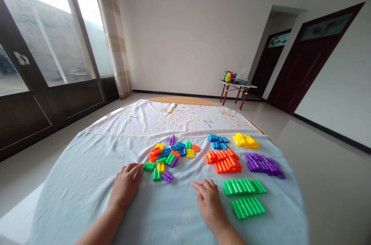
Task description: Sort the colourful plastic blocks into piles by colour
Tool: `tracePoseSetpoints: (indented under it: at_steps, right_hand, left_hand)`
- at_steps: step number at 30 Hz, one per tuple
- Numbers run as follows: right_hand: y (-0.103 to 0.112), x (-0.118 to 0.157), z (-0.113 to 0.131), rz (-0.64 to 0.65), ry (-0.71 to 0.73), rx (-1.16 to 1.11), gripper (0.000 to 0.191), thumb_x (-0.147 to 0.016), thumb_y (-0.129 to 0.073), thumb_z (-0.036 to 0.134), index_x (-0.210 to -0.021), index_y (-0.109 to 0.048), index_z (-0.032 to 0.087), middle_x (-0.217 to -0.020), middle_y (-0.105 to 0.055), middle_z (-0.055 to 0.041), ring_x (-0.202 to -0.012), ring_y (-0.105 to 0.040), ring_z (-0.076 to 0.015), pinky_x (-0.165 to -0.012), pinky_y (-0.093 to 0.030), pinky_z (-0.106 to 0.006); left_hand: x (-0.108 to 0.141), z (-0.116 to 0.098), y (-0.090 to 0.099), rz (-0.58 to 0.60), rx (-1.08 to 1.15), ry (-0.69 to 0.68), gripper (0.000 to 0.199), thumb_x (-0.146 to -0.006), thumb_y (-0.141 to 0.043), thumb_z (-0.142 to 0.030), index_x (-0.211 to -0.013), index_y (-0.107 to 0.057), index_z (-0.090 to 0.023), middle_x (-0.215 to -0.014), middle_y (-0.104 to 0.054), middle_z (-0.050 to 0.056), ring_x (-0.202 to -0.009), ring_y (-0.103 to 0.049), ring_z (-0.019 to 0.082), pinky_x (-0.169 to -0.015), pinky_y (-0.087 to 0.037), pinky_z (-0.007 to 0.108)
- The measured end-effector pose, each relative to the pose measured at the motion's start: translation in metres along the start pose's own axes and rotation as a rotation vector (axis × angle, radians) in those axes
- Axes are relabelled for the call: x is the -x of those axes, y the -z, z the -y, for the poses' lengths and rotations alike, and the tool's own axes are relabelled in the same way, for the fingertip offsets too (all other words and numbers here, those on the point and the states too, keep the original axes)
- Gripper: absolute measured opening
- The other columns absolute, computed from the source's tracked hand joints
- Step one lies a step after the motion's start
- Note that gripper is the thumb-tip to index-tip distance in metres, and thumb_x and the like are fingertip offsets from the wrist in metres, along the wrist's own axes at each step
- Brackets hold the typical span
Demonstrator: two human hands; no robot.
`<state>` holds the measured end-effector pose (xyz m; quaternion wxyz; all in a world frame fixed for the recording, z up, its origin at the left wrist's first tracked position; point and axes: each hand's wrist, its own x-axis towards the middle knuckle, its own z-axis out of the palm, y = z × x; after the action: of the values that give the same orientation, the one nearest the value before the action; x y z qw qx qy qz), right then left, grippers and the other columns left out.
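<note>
My left hand (126, 184) lies on the cloth with its fingers stretched out. Its fingertips reach the left end of a green double-tube plastic piece (149, 166); whether they touch is hard to tell. To the right of that piece spreads a mixed heap of similar pieces, among them a blue piece (164, 153), a yellow piece (190, 153) and a purple piece (167, 176). My right hand (209, 200) rests palm down, fingers extended and holding nothing. Just right of it are two rows of green pieces, the farther row (244, 187) and the nearer row (248, 207).
Beyond the green rows sit groups of orange pieces (223, 160), purple pieces (264, 165), blue pieces (218, 140) and yellow pieces (245, 140). A pale blue cloth (87, 183) covers the round table. A small table (238, 84) with bags stands near the far wall.
</note>
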<state>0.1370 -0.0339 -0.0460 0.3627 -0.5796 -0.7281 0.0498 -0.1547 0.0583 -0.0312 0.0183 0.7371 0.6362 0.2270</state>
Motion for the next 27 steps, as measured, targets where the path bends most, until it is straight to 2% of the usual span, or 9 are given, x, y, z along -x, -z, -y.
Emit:
tracePoseSetpoints:
  at_steps: [4,10,14,17,20,23,27]
  right_hand:
    - [0.000,0.000,0.000,-0.002,0.013,-0.009,0.040,-0.081,-0.044,0.006,-0.108,-0.063,0.029,-0.091,-0.065,-0.0038,-0.086,-0.056,-0.0204,-0.074,-0.043,-0.034]
    - [0.001,-0.001,0.001,0.019,0.007,-0.021,0.042,-0.080,-0.045,0.003,-0.108,-0.062,0.028,-0.091,-0.064,-0.0034,-0.087,-0.055,-0.0204,-0.075,-0.042,-0.033]
    - [0.002,-0.001,0.001,0.015,0.016,-0.016,0.042,-0.079,-0.044,0.003,-0.108,-0.062,0.028,-0.091,-0.064,-0.0034,-0.086,-0.055,-0.0204,-0.075,-0.042,-0.033]
    - [0.002,-0.001,0.001,0.005,0.019,-0.013,0.041,-0.080,-0.044,0.004,-0.107,-0.063,0.029,-0.090,-0.065,-0.0034,-0.085,-0.056,-0.0203,-0.074,-0.043,-0.033]
    - [0.002,0.000,0.001,-0.005,0.017,-0.014,0.040,-0.080,-0.044,0.005,-0.107,-0.063,0.029,-0.089,-0.065,-0.0037,-0.085,-0.056,-0.0204,-0.074,-0.043,-0.033]
    - [0.002,0.000,0.002,-0.006,0.009,-0.019,0.039,-0.081,-0.044,0.006,-0.107,-0.063,0.028,-0.089,-0.065,-0.0038,-0.085,-0.056,-0.0203,-0.074,-0.043,-0.033]
    - [0.002,-0.001,0.001,0.012,0.006,-0.028,0.037,-0.082,-0.043,0.007,-0.106,-0.063,0.027,-0.090,-0.065,-0.0037,-0.086,-0.055,-0.0198,-0.075,-0.042,-0.033]
  left_hand:
    - [0.003,-0.002,0.000,0.007,0.017,-0.053,0.035,-0.086,-0.035,-0.037,-0.109,-0.062,-0.031,-0.111,-0.062,0.003,-0.103,-0.051,0.021,-0.089,-0.039,0.038]
    - [0.002,-0.020,0.000,0.063,0.026,-0.119,0.037,-0.084,-0.040,-0.039,-0.116,-0.056,-0.034,-0.119,-0.059,0.002,-0.111,-0.048,0.024,-0.091,-0.036,0.042]
    - [-0.007,-0.026,0.000,0.121,0.023,-0.146,0.039,-0.081,-0.043,-0.030,-0.117,-0.056,-0.032,-0.122,-0.058,0.003,-0.111,-0.049,0.024,-0.089,-0.037,0.040]
    - [-0.015,-0.024,0.002,0.135,0.005,-0.131,0.040,-0.078,-0.046,-0.025,-0.115,-0.058,-0.030,-0.116,-0.061,0.005,-0.105,-0.054,0.024,-0.085,-0.039,0.039]
    - [-0.018,-0.019,0.006,0.126,-0.012,-0.115,0.034,-0.076,-0.048,-0.029,-0.107,-0.063,-0.029,-0.105,-0.063,0.007,-0.097,-0.056,0.024,-0.082,-0.040,0.039]
    - [-0.012,-0.022,0.012,0.102,-0.003,-0.122,0.031,-0.078,-0.048,-0.036,-0.103,-0.064,-0.027,-0.102,-0.063,0.008,-0.096,-0.056,0.025,-0.081,-0.041,0.041]
    - [0.009,-0.045,0.018,0.097,0.055,-0.212,0.033,-0.081,-0.046,-0.044,-0.106,-0.062,-0.029,-0.108,-0.061,0.007,-0.103,-0.054,0.023,-0.088,-0.041,0.039]
